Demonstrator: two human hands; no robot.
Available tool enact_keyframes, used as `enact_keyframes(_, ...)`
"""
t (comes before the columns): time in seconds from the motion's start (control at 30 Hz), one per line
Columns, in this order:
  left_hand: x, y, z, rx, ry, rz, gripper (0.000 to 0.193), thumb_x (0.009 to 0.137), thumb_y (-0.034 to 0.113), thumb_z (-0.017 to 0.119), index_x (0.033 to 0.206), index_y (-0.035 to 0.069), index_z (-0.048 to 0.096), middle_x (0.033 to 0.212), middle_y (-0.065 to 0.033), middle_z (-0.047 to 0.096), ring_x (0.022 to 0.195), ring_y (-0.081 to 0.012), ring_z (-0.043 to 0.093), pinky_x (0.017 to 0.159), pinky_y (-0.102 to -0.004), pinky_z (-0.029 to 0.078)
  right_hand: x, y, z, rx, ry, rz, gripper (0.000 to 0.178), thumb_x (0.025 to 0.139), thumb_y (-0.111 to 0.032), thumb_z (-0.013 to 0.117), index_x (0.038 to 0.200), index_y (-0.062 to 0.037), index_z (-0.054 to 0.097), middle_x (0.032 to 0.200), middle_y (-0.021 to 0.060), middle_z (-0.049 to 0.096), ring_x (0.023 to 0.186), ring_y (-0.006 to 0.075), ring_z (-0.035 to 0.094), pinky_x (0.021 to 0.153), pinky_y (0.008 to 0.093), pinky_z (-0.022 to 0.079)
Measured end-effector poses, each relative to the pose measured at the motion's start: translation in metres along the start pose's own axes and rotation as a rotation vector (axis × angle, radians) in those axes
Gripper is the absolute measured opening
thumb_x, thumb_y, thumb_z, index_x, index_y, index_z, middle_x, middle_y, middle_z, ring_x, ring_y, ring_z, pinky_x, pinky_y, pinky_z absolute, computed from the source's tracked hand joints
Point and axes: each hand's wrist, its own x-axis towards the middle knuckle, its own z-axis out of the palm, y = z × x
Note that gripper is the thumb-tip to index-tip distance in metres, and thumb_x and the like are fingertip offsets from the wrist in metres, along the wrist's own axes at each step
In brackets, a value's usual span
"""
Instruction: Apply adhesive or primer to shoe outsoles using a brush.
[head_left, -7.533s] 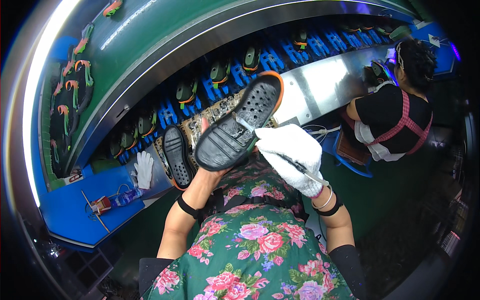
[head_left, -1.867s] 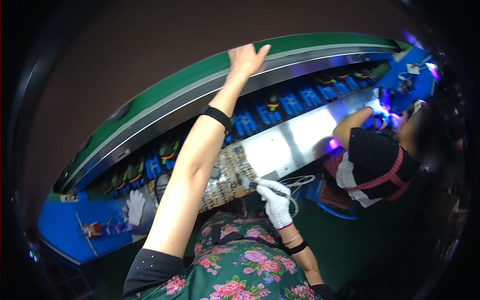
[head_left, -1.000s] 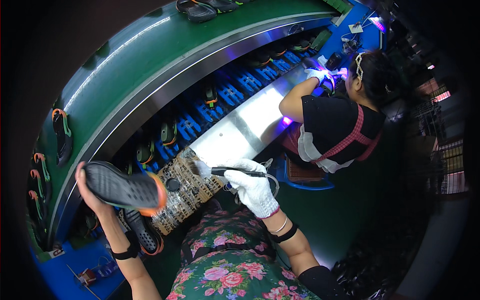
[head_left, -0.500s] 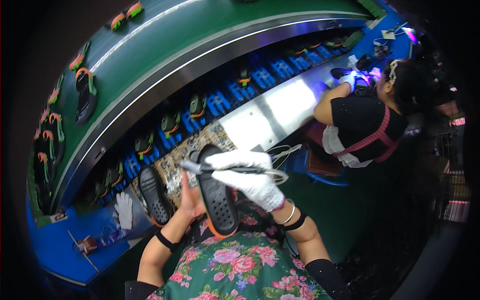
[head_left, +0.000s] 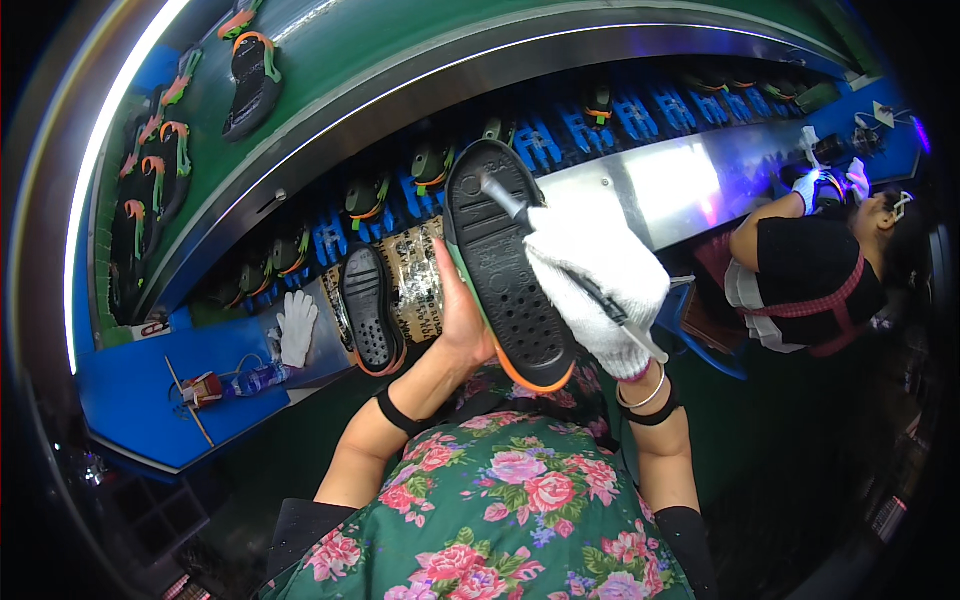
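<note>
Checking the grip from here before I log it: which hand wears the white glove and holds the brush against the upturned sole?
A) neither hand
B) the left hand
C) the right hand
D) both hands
C: the gloved right hand grips the brush on the black sole, while the bare left hand supports that sole from behind.

Green dress (head_left: 500, 520) with pink and red rose print, white flowers mixed in. Left hand (head_left: 462, 318) bare, black band on left forearm (head_left: 398, 412). Right hand (head_left: 598, 272) in white knit glove. Right wrist: thin pale bangle (head_left: 645, 398), black band below it. Dark sleeves at both lower arm ends.
</note>
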Motion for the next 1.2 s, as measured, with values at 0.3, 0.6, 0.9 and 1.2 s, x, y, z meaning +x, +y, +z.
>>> enact_keyframes(0.3, 0.009, -0.019, 0.013, 0.511, 0.376, 0.023, 0.119, 0.082, 0.098, 0.015, 0.15, 0.005, 0.045, 0.146, -0.0173, 0.055, 0.135, -0.0339, 0.054, 0.114, -0.0501, 0.043, 0.004, -0.028, 0.003, -0.006, -0.142, -0.026, 0.027, 0.077, 0.003, 0.079, 0.103, -0.0053, 0.079, 0.106, 0.0141, 0.078, 0.096, 0.0293, 0.075, 0.085, 0.0371, 0.058)
enact_keyframes(0.6, 0.014, -0.015, 0.011, 0.497, 0.349, 0.041, 0.117, 0.08, 0.099, 0.025, 0.148, 0.007, 0.049, 0.144, -0.0146, 0.058, 0.133, -0.0322, 0.055, 0.113, -0.0497, 0.043, -0.001, -0.014, 0.003, -0.037, -0.107, -0.087, 0.028, 0.078, -0.002, 0.077, 0.106, -0.0021, 0.078, 0.109, 0.0148, 0.077, 0.101, 0.0314, 0.073, 0.087, 0.0383, 0.057)
enact_keyframes(0.9, 0.02, 0.001, 0.005, 0.47, 0.337, 0.11, 0.109, 0.085, 0.095, 0.024, 0.15, 0.011, 0.048, 0.143, -0.0119, 0.058, 0.129, -0.0289, 0.058, 0.111, -0.0457, 0.047, -0.015, -0.002, 0.0, 0.082, -0.135, -0.003, 0.033, 0.079, 0.001, 0.077, 0.112, -0.0033, 0.077, 0.117, 0.0153, 0.075, 0.103, 0.0315, 0.073, 0.09, 0.0385, 0.056)
enact_keyframes(1.2, 0.018, 0.004, -0.007, 0.541, 0.379, 0.179, 0.099, 0.09, 0.09, 0.028, 0.155, 0.016, 0.042, 0.145, -0.0083, 0.055, 0.132, -0.0269, 0.055, 0.116, -0.0477, 0.041, -0.015, -0.001, -0.006, 0.146, -0.018, 0.088, 0.021, 0.081, -0.002, 0.077, 0.102, -0.0016, 0.078, 0.11, 0.0166, 0.077, 0.096, 0.0293, 0.075, 0.085, 0.0375, 0.058)
